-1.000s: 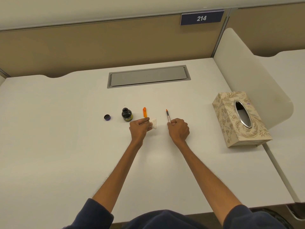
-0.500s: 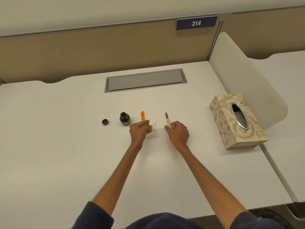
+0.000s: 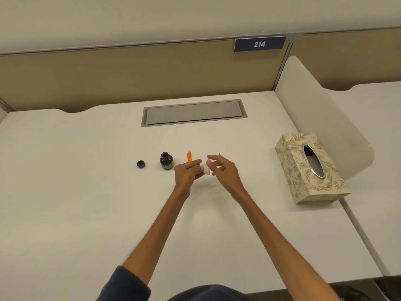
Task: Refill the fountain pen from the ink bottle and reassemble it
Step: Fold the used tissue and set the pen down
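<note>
**A:** Pen first. Where is it?

**B:** Only its orange tip [image 3: 219, 154] shows, just past the right hand [image 3: 224, 170]. The rest is hidden behind that hand, on the desk [image 3: 86, 192] as far as I can tell.

**A:** What has changed?

**B:** Half a second ago the right hand was curled round the pen. Now its fingers [image 3: 216, 159] are spread and hold nothing, and they reach toward the tissue [image 3: 206, 170]. The left hand [image 3: 187, 173] grips that tissue in a wad. The hands have drawn close together.

**A:** Meaning?

**B:** I'd judge this a wiping step, for the fingers or the pen, probably after filling. Reassembly is not yet done, because the orange part [image 3: 189, 157] lies by itself just beyond the left hand.

**A:** Containers?

**B:** The bottle [image 3: 166, 161] stands open just left of the left hand, with dark ink in it. Its cap [image 3: 141, 164] lies apart, further left. The box [image 3: 310, 170] sits well off to the right. Its slot looks dark, and I cannot tell what is left inside.
</note>
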Demonstrator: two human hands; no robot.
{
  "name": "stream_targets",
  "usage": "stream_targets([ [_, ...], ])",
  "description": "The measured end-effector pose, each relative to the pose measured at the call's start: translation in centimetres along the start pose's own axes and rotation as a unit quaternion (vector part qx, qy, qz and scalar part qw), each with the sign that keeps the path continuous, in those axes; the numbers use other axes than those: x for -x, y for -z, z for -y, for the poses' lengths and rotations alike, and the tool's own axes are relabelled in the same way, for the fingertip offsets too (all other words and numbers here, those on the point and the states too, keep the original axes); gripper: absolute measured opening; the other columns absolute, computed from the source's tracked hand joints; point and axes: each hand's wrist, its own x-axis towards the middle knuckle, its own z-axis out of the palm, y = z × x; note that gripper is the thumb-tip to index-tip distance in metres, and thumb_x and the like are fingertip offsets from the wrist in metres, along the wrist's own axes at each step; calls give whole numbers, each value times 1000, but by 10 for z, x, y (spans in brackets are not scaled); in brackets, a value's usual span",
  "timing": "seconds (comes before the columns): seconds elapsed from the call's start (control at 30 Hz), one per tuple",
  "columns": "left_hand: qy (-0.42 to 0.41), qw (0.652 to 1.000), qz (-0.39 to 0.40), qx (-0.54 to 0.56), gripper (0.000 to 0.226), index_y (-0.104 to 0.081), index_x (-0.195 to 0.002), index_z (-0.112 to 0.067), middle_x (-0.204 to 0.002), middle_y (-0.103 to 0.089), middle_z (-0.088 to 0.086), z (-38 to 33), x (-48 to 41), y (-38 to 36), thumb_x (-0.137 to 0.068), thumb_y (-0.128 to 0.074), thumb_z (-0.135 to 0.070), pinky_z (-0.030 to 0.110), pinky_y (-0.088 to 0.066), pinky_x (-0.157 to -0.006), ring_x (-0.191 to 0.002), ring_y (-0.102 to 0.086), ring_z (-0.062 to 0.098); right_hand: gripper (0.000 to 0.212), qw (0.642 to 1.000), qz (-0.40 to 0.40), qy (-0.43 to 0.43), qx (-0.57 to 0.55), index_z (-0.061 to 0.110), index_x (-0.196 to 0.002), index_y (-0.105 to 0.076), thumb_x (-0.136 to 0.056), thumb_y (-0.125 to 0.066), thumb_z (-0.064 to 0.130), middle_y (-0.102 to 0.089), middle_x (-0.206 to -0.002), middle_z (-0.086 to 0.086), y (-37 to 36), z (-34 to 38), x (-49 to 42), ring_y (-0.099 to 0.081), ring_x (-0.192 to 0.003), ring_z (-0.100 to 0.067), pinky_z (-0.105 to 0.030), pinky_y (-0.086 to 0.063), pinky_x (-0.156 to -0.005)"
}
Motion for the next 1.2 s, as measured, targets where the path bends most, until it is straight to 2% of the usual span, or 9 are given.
stream_targets([
  [0.13, -14, 999, -2, 38, 31, -63, -116, 9, -98, -70, 23, -11, 12, 13, -86, -64, 8, 24, -59, -74, -83, -72, 23, 37, 999, 29, 10, -24, 23, -126, -67, -90, -71, 31, -72, -101, 7, -15, 8, 1, -68, -77, -11, -13, -50, -70],
  [0.23, -19, 998, -14, 62, 27, -67, -111, 4, -98, -73, 20, -16, 26, 32, -85, -64, 7, 24, -58, -75, -90, -73, 27, 34, 998, 48, 36, -1, 20, -125, -68, -92, -69, 27, -72, -101, 4, -36, 9, 8, -68, -73, -12, -20, -53, -70],
  [0.37, -37, 996, -32, 77, 26, -69, -112, 1, -105, -73, 20, -16, 48, 64, -86, -65, 3, 29, -58, -84, -99, -71, 29, 19, 996, 58, 67, 7, 18, -107, -78, -94, -67, 28, -71, -79, 4, -68, 19, 18, -65, -63, -2, -26, -55, -69],
  [0.5, -39, 993, -73, 79, 25, -70, -111, 2, -102, -74, 19, -18, 71, 101, -87, -67, -1, 31, -58, -85, -98, -72, 28, 14, 994, 82, 70, -6, 13, -93, -80, -91, -70, 23, -71, -71, -3, -102, 31, 34, -64, -62, -12, -33, -54, -67],
  [0.67, -41, 987, -131, 82, 20, -72, -101, 6, -95, -75, 21, -26, 106, 154, -85, -71, -7, 38, -60, -84, -92, -73, 33, 18, 987, 139, 69, -40, 6, -103, -78, -86, -76, 14, -78, -89, -6, -152, 56, 53, -69, -68, 1, -15, -52, -63],
  [0.87, -11, 971, -180, 156, 23, -73, -99, 3, -97, -75, 21, -35, 159, 236, -86, -69, -16, 39, -59, -84, -91, -73, 32, 12, 977, 185, 93, -42, 9, -91, -81, -80, -80, 8, -75, -79, 0, -232, 77, 111, -70, -73, -4, -15, -52, -69],
  [0.97, -43, 973, -194, 116, 27, -74, -101, 3, -98, -75, 19, -33, 184, 278, -86, -72, -20, 36, -59, -84, -93, -73, 29, 9, 975, 197, 78, -59, 8, -87, -81, -79, -82, 14, -74, -75, 1, -271, 87, 146, -69, -70, -5, -13, -50, -65],
  [1.1, -69, 959, -250, 113, 17, -75, -94, 4, -90, -76, 17, -25, 222, 330, -90, -68, -12, 28, -60, -73, -87, -74, 29, 12, 963, 253, 91, -31, 11, -90, -81, -80, -82, 18, -75, -80, 3, -323, 94, 185, -71, -74, -4, -13, -52, -68],
  [1.2, -26, 931, -319, 177, 17, -73, -97, 5, -85, -76, 15, -19, 250, 377, -87, -71, -9, 22, -58, -67, -81, -75, 27, 15, 940, 321, 114, 3, 13, -98, -80, -85, -78, 18, -77, -91, 1, -366, 97, 215, -72, -84, -6, -19, -54, -76],
])
